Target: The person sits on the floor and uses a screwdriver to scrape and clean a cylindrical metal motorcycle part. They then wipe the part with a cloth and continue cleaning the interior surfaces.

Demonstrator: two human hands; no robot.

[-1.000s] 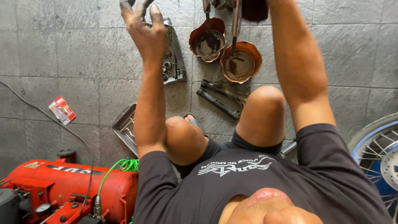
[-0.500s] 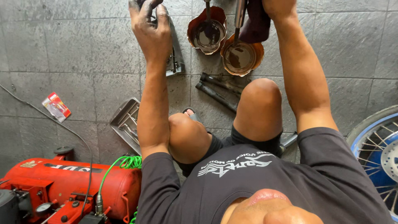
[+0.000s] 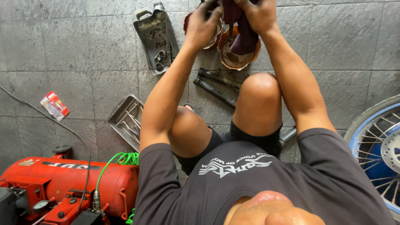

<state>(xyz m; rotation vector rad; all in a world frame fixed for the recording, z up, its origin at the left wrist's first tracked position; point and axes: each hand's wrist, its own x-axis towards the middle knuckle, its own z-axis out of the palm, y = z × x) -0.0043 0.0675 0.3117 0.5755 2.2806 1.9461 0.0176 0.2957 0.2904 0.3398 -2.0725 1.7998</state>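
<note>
Head camera, looking straight down: a person crouches on a floor of grey stone tiles [image 3: 83, 54], both arms stretched forward to the top edge of the picture. The right hand [image 3: 258, 14] is closed around a dark maroon rag [image 3: 243, 35], which hangs down from the fist. The left hand [image 3: 204, 25] is curled around something small and dark right beside the rag; the object is mostly hidden, so what it is cannot be told. Both hands sit directly above two rusty round bowls [image 3: 233, 56] holding dirty liquid.

A likely risk: the dangling rag could dip into the liquid, or the small part could slip from the grip and drop into a bowl, since both hang just over them.

To the left of the bowls lies a cut-open metal can [image 3: 154, 35] with small fittings inside. Two dark metal tubes [image 3: 216, 85] lie near the knees. A shallow metal tray [image 3: 125, 118] of tools sits by the left leg. A red air compressor [image 3: 62, 187] with a green coiled hose [image 3: 125, 158] fills the lower left, and a blue-rimmed spoked wheel [image 3: 375, 146] shows at the right edge.
</note>
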